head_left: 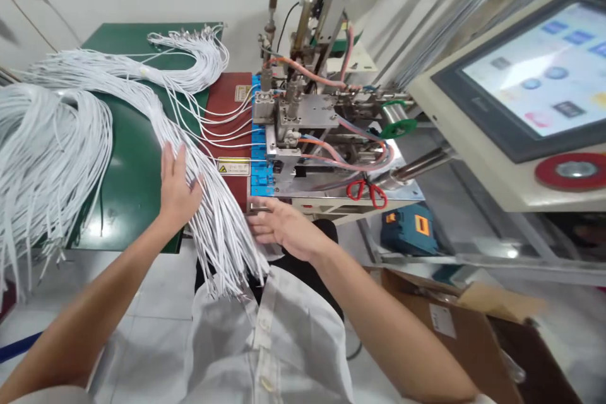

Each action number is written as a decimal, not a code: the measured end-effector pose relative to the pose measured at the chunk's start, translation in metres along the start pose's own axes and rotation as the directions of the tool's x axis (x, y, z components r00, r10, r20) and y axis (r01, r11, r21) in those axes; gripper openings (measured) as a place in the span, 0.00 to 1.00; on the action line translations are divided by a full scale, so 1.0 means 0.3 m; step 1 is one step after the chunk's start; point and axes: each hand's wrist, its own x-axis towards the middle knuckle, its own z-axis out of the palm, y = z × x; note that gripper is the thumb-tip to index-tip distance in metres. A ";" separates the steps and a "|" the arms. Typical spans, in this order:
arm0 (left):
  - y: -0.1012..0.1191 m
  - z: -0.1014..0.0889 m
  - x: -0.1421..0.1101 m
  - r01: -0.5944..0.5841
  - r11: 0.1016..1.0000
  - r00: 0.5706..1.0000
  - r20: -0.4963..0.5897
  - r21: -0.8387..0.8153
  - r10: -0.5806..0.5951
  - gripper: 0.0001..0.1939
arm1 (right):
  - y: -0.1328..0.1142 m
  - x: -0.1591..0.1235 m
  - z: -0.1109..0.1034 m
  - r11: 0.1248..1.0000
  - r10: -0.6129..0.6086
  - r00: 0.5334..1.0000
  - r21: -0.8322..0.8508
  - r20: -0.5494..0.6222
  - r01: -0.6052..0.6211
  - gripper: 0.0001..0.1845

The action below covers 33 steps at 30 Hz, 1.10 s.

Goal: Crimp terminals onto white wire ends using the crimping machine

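A long bundle of white cables [213, 208] runs over the table and hangs past its front edge toward my lap. My left hand [178, 186] lies along the left side of this bundle, fingers stretched, not wrapped round it. On the bundle's other side, my right hand [279, 224] is open with its fingers extended, just below the near end of the blue fixture [262, 173]. Several single white cables lead across the red-brown plate [231, 192] into that fixture on the machine [307, 110].
More white cables [52, 151] lie at the left of the green table [127, 202]. A touchscreen panel [534, 76] juts in at the right. Red scissors [367, 191] and a green-rimmed wire spool [398, 120] are by the machine. Cardboard boxes [445, 334] stand at lower right.
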 end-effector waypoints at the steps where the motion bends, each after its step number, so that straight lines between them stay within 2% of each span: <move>1: 0.014 0.003 -0.009 -0.072 0.996 0.996 0.056 0.044 0.069 0.36 | -0.004 -0.031 -0.023 1.000 -0.002 1.000 -0.028 0.010 0.002 0.20; 4: 0.053 0.017 -0.039 -0.246 0.960 0.942 0.266 0.134 0.205 0.34 | -0.007 -0.106 -0.092 0.992 -0.084 0.996 -0.093 -0.014 0.082 0.16; 7: 0.083 0.020 -0.069 -0.426 0.898 0.834 0.430 0.106 0.345 0.32 | 0.010 -0.139 -0.159 0.987 -0.132 0.989 -0.097 -0.071 0.125 0.17; 10: 0.117 0.007 -0.107 -0.547 0.837 0.718 0.505 -0.017 0.480 0.27 | 0.042 -0.141 -0.215 0.989 -0.121 0.985 -0.099 -0.122 0.109 0.17; 14: 0.175 -0.016 -0.149 -0.569 0.800 0.590 0.583 -0.192 0.559 0.18 | 0.082 -0.134 -0.257 0.989 -0.116 0.978 -0.114 -0.175 0.096 0.17; 19: 0.224 -0.015 -0.140 -0.589 0.758 0.392 0.720 -0.282 0.572 0.08 | 0.104 -0.131 -0.264 0.991 -0.105 0.977 -0.105 -0.186 0.087 0.16; 21: 0.238 -0.005 -0.133 -0.607 0.750 0.353 0.756 -0.263 0.551 0.06 | 0.104 -0.131 -0.262 0.992 -0.103 0.974 -0.088 -0.203 0.087 0.16; 25: 0.268 0.019 -0.130 -0.661 0.722 0.342 0.774 -0.205 0.533 0.07 | 0.098 -0.135 -0.265 0.994 -0.107 0.966 -0.052 -0.235 0.098 0.15; 28: 0.296 0.026 -0.119 -0.591 0.756 0.361 0.745 -0.284 0.562 0.08 | 0.092 -0.142 -0.271 0.993 -0.115 0.962 -0.049 -0.247 0.106 0.15; 30: 0.316 0.029 -0.108 -0.503 0.797 0.421 0.711 -0.334 0.563 0.08 | 0.088 -0.147 -0.272 0.992 -0.125 0.957 -0.045 -0.260 0.117 0.15; 33: 0.340 0.040 -0.098 -0.402 0.848 0.547 0.653 -0.344 0.524 0.07 | 0.081 -0.155 -0.265 0.988 -0.151 0.958 -0.018 -0.245 0.151 0.15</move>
